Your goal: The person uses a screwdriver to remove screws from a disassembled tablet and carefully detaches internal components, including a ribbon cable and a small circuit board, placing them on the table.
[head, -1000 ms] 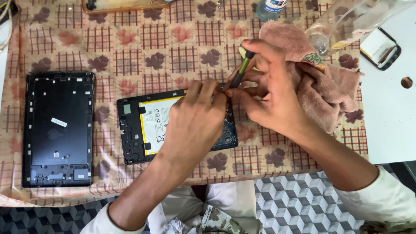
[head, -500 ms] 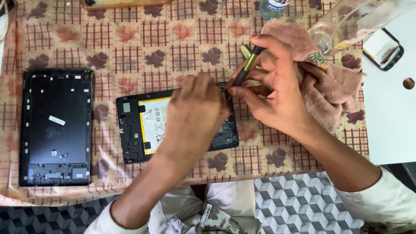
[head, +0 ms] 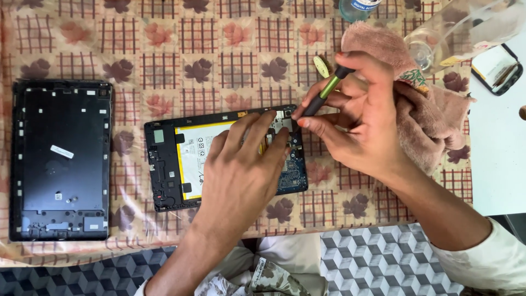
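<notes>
We press our left hand (head: 241, 164) flat on the opened tablet (head: 219, 156), which lies near the middle of the surface (head: 164, 55), toward its near edge; the fingers are spread and nothing is gripped. Our right hand (head: 356, 126) is closed around a screwdriver (head: 323, 93) with a green and black handle, and its tip meets the board at the tablet's far right corner. The tablet's back cover (head: 60, 159) lies well apart, at the left edge. A pink cloth (head: 427, 109) sits just behind the right hand, with a clear bottle (head: 460, 27) past it.

The risks, as we judge them: the tip could slip off a small screw and score the board, since the driver stands at a slant. A loosened screw could roll onto the patterned cloth and be hard to find. Our left palm covers the yellow-edged battery (head: 192, 159), so leaning too hard might bend it.
</notes>
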